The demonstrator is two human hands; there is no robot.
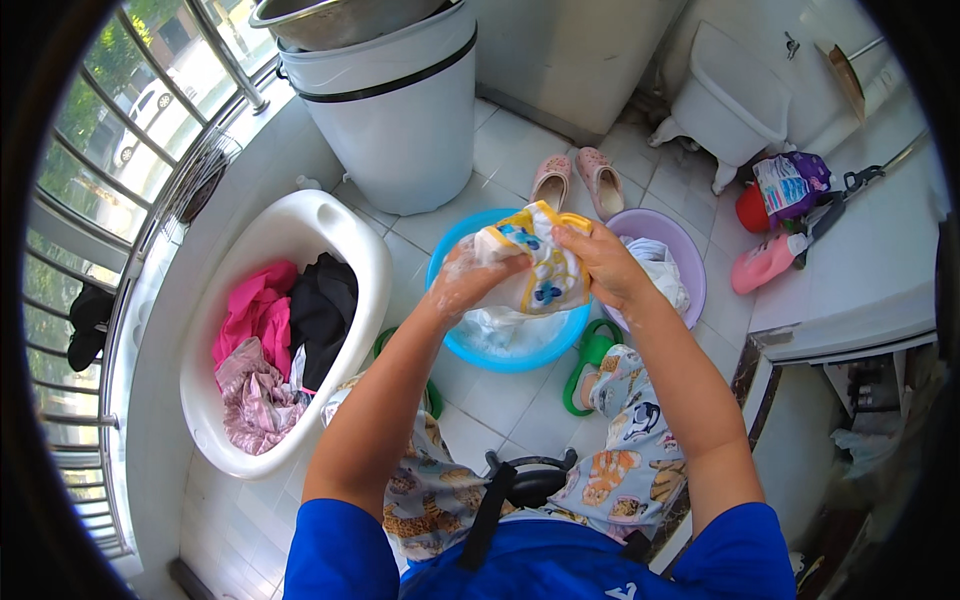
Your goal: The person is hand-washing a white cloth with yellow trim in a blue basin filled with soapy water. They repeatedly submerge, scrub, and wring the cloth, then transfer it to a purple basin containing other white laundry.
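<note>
Both hands hold up a white cloth with yellow trim and blue prints (551, 277) over a blue plastic basin (513, 365). My left hand (480, 274), wet with suds, has its fingers in the cloth's folds at the left. At the upper right edge, my right hand (604, 259) pinches the cloth between thumb and fingers. Soapy water and a white cloth (499, 319) lie in the basin below, partly hidden. Close on the right, a purple basin (697, 259) holds white laundry (660, 270).
A white tub (379, 262) with pink and black clothes stands left. Behind are a tall white bucket (390, 120) and pink clogs (600, 180). Detergent containers, one a pink bottle (765, 262), stand right, below a footed white basin (727, 105). My feet wear green clogs (589, 364).
</note>
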